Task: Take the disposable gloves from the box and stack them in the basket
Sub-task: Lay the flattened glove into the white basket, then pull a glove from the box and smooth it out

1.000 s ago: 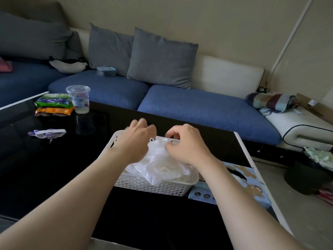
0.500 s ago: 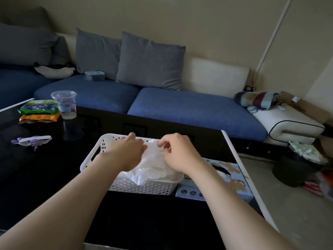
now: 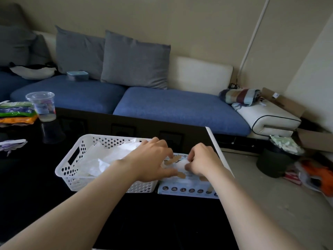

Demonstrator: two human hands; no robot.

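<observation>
A white perforated basket (image 3: pixel 75 168) stands on the black table with a loose pile of clear disposable gloves (image 3: pixel 108 156) in it. Right beside it lies the light blue glove box (image 3: pixel 185 190), flat, its opening facing up. My left hand (image 3: pixel 153 163) reaches across the basket's right end, and its straight fingers and thumb rest on the top of the box. My right hand (image 3: pixel 203 163) is over the box opening, its fingers curled and pinching a white glove that sticks out of the box.
A clear plastic cup (image 3: pixel 42 105) and snack packets (image 3: pixel 14 112) stand at the table's far left, with a purple-white item (image 3: pixel 10 143) nearer. The blue sofa (image 3: pixel 171 107) runs behind the table. A dark bin (image 3: pixel 273 163) and clutter lie on the floor to the right.
Both hands left the glove pile in the basket and moved right to the box. My right hand now pinches a glove at the box opening. The camera turned right.
</observation>
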